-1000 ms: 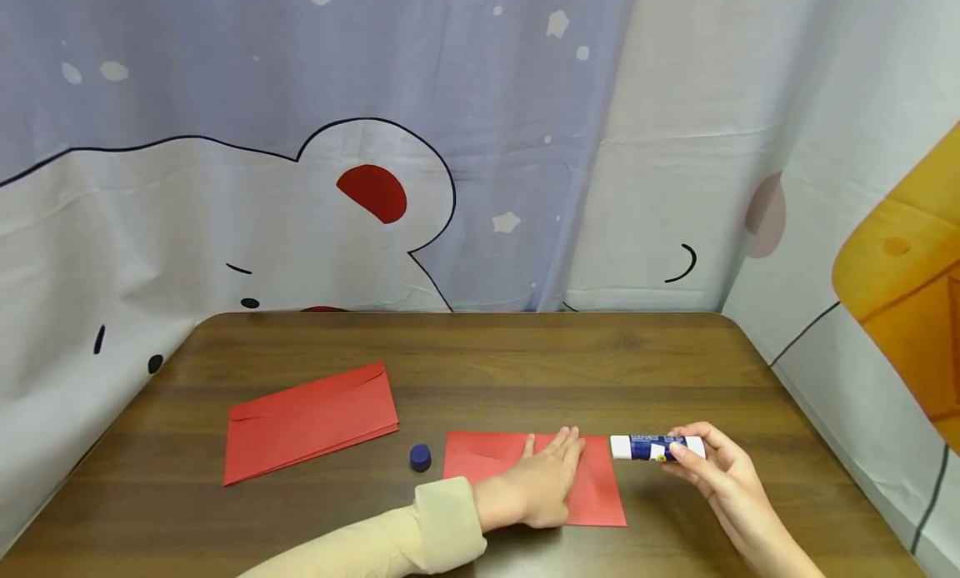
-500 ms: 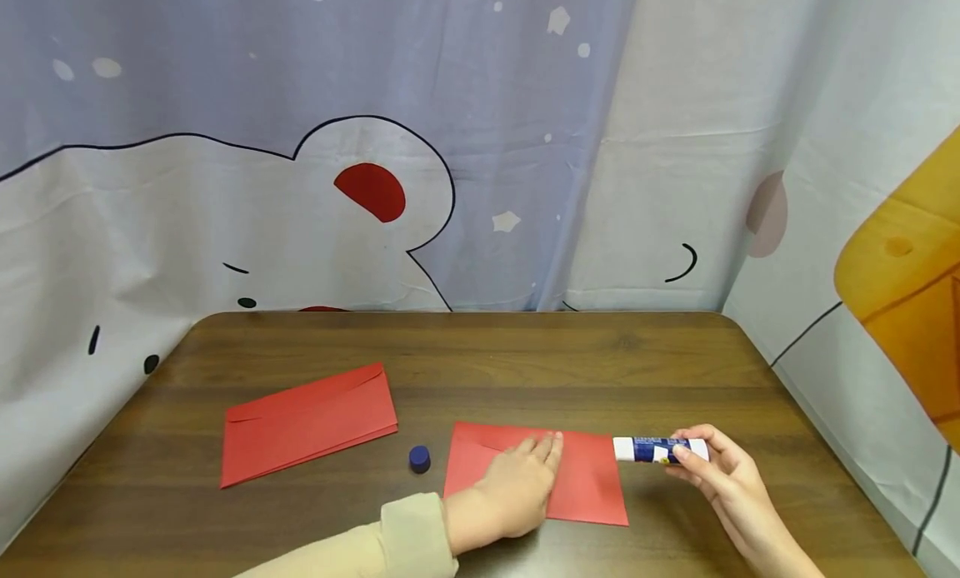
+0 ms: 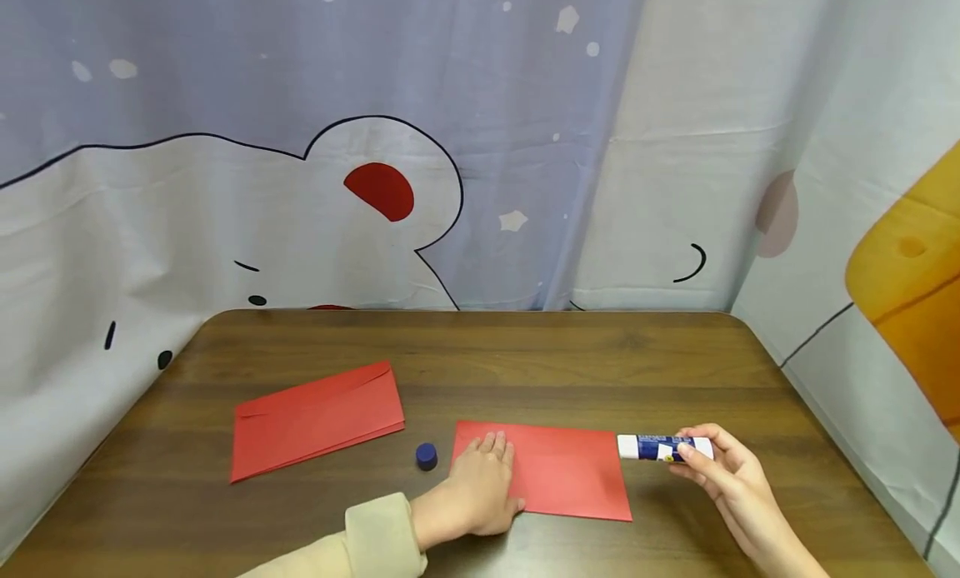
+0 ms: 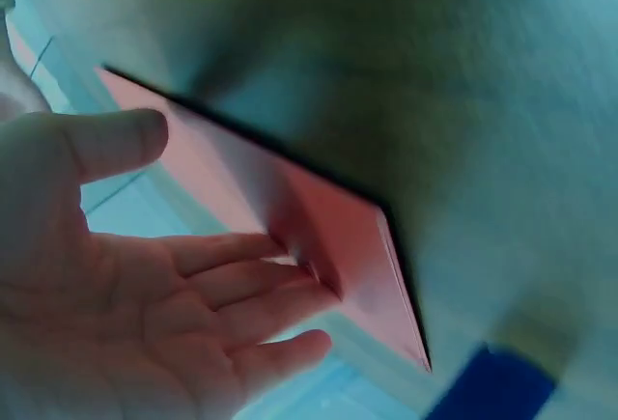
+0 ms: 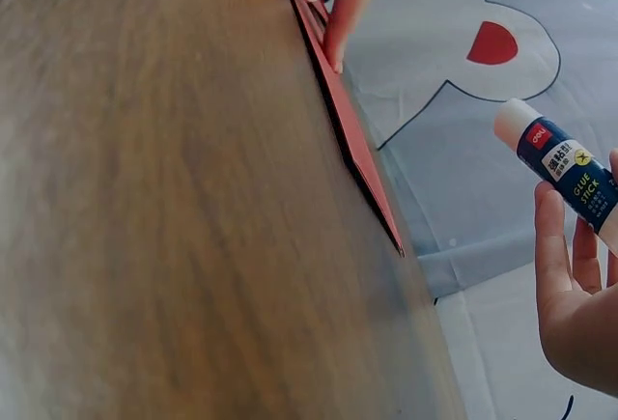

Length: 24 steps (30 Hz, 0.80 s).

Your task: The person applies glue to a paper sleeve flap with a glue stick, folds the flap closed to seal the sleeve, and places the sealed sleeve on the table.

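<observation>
A red envelope (image 3: 570,474) lies flat on the wooden table in front of the person. The left hand (image 3: 480,488) rests on its left end, fingers straight, fingertips on the paper; in the left wrist view the palm hovers over the envelope (image 4: 333,212). Off the envelope's right edge, the right hand (image 3: 735,482) pinches a blue and white glue stick (image 3: 656,447) between thumb and fingers. The stick is held sideways, its uncapped white end pointing left. The right wrist view shows the words on the glue stick (image 5: 570,174).
Two or so stacked red envelopes (image 3: 318,424) lie at the table's left. A dark blue cap (image 3: 426,455) stands between them and the worked envelope. A printed curtain (image 3: 525,186) hangs behind the table (image 3: 540,361).
The left hand has slid left across the envelope, from near its right side to its left end. The right hand keeps holding the glue stick in nearly the same place.
</observation>
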Tool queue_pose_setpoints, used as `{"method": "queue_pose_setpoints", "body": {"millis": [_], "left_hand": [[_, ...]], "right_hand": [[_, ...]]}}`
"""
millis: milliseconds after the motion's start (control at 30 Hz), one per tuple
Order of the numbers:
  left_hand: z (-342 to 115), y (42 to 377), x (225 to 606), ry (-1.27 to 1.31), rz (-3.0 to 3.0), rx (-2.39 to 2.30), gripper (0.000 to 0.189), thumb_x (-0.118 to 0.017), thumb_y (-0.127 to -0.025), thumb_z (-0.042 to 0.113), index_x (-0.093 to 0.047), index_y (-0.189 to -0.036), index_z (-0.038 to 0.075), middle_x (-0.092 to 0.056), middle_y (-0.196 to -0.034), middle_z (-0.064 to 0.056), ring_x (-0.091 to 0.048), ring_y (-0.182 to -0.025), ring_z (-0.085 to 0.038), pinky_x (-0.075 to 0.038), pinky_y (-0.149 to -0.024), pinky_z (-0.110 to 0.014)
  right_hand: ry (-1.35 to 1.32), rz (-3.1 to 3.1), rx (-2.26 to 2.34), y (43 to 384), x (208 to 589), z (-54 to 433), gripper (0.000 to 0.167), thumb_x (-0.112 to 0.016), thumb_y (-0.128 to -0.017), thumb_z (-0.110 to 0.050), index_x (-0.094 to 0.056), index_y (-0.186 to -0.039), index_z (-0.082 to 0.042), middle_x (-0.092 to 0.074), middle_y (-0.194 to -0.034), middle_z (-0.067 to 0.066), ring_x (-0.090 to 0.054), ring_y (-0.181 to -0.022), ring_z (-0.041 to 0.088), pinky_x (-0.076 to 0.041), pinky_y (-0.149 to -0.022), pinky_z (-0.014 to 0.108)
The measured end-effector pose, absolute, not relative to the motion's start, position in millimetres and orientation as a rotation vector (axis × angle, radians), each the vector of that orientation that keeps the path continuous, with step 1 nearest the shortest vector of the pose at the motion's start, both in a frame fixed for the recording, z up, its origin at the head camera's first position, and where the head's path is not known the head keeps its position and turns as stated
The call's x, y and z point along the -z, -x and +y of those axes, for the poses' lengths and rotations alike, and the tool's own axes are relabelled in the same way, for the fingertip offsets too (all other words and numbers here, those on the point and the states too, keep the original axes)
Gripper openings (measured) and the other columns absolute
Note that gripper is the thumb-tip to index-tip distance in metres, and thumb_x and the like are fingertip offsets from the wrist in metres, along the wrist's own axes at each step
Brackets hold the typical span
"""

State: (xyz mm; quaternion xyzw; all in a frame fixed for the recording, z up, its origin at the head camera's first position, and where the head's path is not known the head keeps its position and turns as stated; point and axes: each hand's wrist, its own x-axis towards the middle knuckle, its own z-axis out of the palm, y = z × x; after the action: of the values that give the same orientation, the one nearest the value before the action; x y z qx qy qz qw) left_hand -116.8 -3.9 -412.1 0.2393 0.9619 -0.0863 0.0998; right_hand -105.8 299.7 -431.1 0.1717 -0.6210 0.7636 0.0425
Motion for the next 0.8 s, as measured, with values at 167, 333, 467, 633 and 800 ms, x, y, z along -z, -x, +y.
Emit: {"method": "queue_pose_setpoints", "body": {"millis": [167, 333, 467, 633, 800], "left_hand": [[-14.0, 129.5, 407.5, -0.830, 2.919, 0.062, 0.057, -0.076, -0.076, 0.045, -0.065, -0.122, 0.013, -0.064, -0.125, -0.003, -0.060, -0.116, -0.019, -0.048, -0.096, -0.035], [-23.5, 137.9, 407.3, -0.908, 2.988, -0.080, 0.043, -0.087, -0.062, 0.045, -0.073, -0.093, 0.019, -0.066, -0.099, 0.000, -0.059, -0.089, -0.017, -0.051, -0.072, -0.032], [-28.7, 145.3, 405.3, -0.925, 2.968, -0.126, 0.046, -0.089, -0.059, 0.042, -0.075, -0.097, 0.022, -0.065, -0.109, -0.003, -0.058, -0.098, -0.018, -0.049, -0.077, -0.035], [-34.2, 155.8, 402.0, -0.877, 2.906, -0.117, 0.065, -0.091, -0.058, 0.039, -0.069, -0.115, 0.020, -0.064, -0.116, -0.002, -0.058, -0.106, -0.020, -0.049, -0.086, -0.040], [-36.3, 166.2, 402.6, -0.815, 2.884, -0.127, 0.085, -0.092, -0.053, 0.046, -0.061, -0.126, 0.013, -0.059, -0.114, -0.004, -0.054, -0.106, -0.021, -0.048, -0.089, -0.042]], "right_hand": [[-0.536, -1.904, -2.333, 104.5, 428.9, 300.5, 0.032, -0.040, -0.094, 0.012, -0.062, -0.105, -0.009, -0.060, -0.106, -0.002, -0.063, -0.092, 0.005, -0.056, -0.079, 0.025], [-0.518, -1.919, -2.328, 102.5, 427.2, 302.0, 0.032, -0.041, -0.095, 0.012, -0.061, -0.105, -0.010, -0.060, -0.106, -0.003, -0.063, -0.092, 0.005, -0.056, -0.079, 0.025], [-0.506, -1.924, -2.329, 101.4, 427.8, 304.1, 0.031, -0.041, -0.095, 0.012, -0.061, -0.105, -0.009, -0.060, -0.106, -0.003, -0.063, -0.092, 0.005, -0.056, -0.079, 0.025], [-0.512, -1.910, -2.328, 101.0, 428.3, 306.5, 0.031, -0.041, -0.095, 0.012, -0.061, -0.105, -0.008, -0.060, -0.106, -0.002, -0.063, -0.092, 0.005, -0.056, -0.079, 0.025], [-0.506, -1.914, -2.326, 101.4, 427.9, 308.1, 0.031, -0.041, -0.095, 0.012, -0.061, -0.105, -0.009, -0.060, -0.106, -0.002, -0.063, -0.092, 0.005, -0.056, -0.080, 0.025]]}}
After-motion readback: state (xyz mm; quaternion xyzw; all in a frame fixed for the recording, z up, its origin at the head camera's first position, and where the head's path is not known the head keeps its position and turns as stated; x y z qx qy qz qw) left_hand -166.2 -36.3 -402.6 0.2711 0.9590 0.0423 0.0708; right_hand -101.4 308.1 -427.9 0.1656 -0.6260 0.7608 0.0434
